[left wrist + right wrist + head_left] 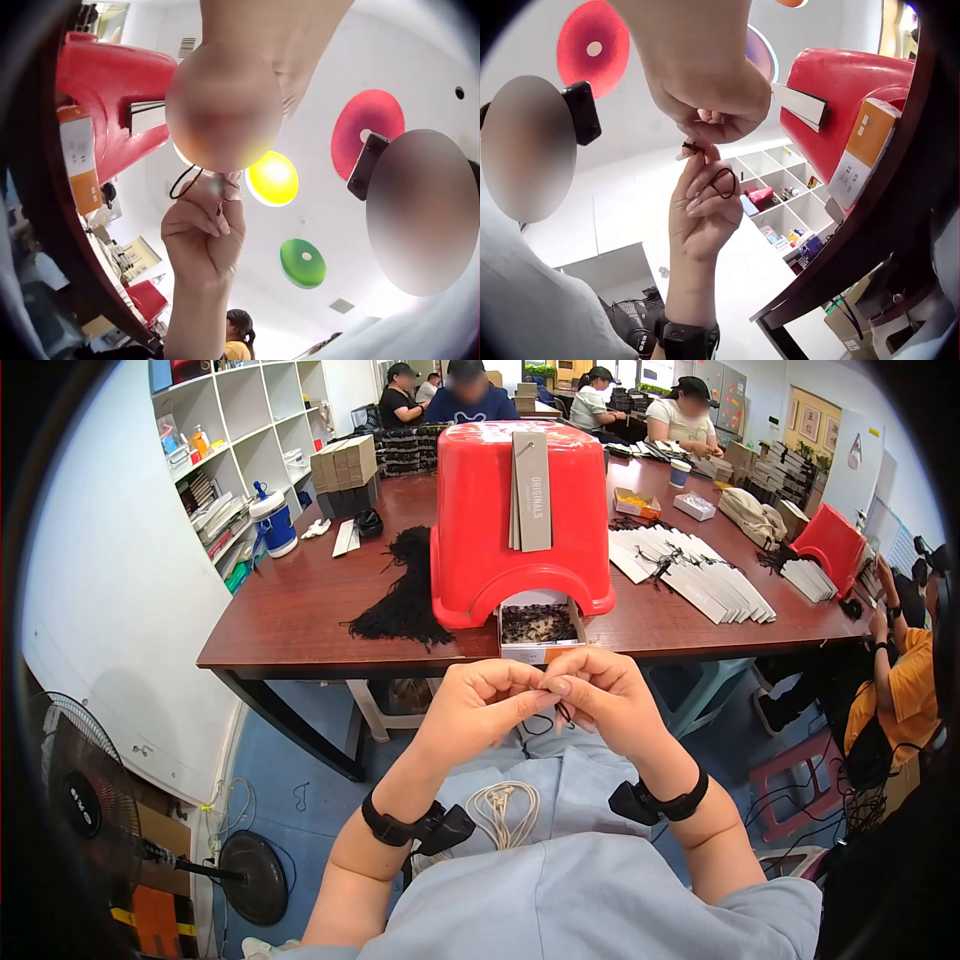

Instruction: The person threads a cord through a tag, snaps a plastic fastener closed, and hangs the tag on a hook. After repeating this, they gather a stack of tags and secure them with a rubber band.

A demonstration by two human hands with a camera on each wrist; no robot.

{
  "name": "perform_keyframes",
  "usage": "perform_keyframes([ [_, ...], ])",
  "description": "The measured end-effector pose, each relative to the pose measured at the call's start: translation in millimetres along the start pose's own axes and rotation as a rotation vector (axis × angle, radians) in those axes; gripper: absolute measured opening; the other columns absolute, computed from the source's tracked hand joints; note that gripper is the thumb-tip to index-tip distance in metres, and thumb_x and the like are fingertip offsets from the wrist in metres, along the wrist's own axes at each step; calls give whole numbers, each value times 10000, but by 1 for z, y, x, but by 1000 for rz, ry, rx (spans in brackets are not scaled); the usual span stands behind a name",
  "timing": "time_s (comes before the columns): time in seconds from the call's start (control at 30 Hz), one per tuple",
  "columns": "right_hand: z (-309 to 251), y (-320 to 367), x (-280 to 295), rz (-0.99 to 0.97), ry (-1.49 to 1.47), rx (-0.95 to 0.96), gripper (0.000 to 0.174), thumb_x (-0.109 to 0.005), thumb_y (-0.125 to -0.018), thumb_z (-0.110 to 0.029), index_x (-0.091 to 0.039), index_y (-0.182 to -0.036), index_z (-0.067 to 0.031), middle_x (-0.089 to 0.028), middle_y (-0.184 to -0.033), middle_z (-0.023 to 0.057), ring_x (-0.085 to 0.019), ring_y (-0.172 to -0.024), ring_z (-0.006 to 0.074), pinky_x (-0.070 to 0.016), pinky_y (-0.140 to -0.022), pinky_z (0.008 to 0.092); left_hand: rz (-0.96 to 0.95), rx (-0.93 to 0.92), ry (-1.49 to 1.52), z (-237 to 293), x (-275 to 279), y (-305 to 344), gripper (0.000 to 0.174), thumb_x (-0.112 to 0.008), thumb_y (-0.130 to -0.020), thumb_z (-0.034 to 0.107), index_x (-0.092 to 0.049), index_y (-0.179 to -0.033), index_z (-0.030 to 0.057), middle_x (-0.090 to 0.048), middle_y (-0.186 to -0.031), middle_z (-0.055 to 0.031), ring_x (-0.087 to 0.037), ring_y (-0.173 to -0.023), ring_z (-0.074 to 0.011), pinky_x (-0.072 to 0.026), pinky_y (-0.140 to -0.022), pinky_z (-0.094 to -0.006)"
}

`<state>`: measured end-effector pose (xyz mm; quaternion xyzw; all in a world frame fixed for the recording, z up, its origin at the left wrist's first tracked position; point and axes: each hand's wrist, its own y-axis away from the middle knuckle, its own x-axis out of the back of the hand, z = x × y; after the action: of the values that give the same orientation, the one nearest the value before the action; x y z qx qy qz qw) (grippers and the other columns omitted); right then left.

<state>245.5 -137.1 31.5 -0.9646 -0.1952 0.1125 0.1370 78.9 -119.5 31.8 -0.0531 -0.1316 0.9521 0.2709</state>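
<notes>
In the head view both hands meet above the lap, in front of the table edge. The left hand (480, 705) and right hand (608, 695) pinch a thin black cord (562, 712) between thumbs and fingertips. A loop of this cord hangs below the fingers; the right wrist view shows the loop (724, 184) against the left hand's fingers. A small dark knot or end sits at the fingertips there. Just beyond the hands, an open box (530, 654) of small black pieces stands under a red plastic stool (470, 510). Grey hang tags (533, 490) marked ORIGINALS lie against the stool.
A heap of black cords (405, 605) lies left of the stool, and fanned pale tags (715, 580) lie right of it. A blue-and-white jug (273, 525) stands at the left. A floor fan (85, 810) is at lower left. Other people sit around the table (300, 600).
</notes>
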Motion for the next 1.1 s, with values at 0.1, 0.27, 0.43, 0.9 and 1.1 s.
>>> perform_keyframes([
  [0.1,2,0,3,9,-92,-77,133,-561,-820,-139,-578,-852,-11,-506,-621,-12,-414,-511,20,-269,-425,155,-39,77,104,-6,1,0,122,-596,-794,100,-608,-860,-2,-587,-673,0,-387,-455,6,-287,-395,-148],
  [0.27,1,0,8,-23,-203,-110,140,-569,-810,-130,-564,-920,-43,-520,-676,-19,-408,-539,8,-259,-431,148,41,46,251,-15,-3,0,152,-589,-806,126,-585,-885,-3,-551,-640,15,-391,-436,-7,-316,-388,-156],
  [0.43,2,0,13,-3,-159,-74,168,-582,-799,-96,-533,-957,-70,-527,-720,-26,-420,-560,2,-261,-439,140,-20,77,253,-17,-1,3,156,-593,-801,117,-575,-890,-10,-528,-628,25,-405,-448,-10,-329,-399,-157],
  [0.9,2,-2,3,248,846,467,130,-685,-646,-51,-607,-749,-48,-475,-740,28,-416,-591,98,-339,-500,212,346,-430,-495,-25,-19,4,54,-617,-744,15,-612,-788,-14,-507,-565,52,-390,-474,20,-287,-421,-140],
  [1.1,9,5,-7,326,875,526,158,-640,-667,21,-616,-811,-39,-485,-779,49,-454,-596,96,-368,-452,209,363,-100,-68,-21,-22,4,102,-592,-771,49,-599,-852,-12,-503,-570,38,-388,-448,1,-301,-406,-155],
])
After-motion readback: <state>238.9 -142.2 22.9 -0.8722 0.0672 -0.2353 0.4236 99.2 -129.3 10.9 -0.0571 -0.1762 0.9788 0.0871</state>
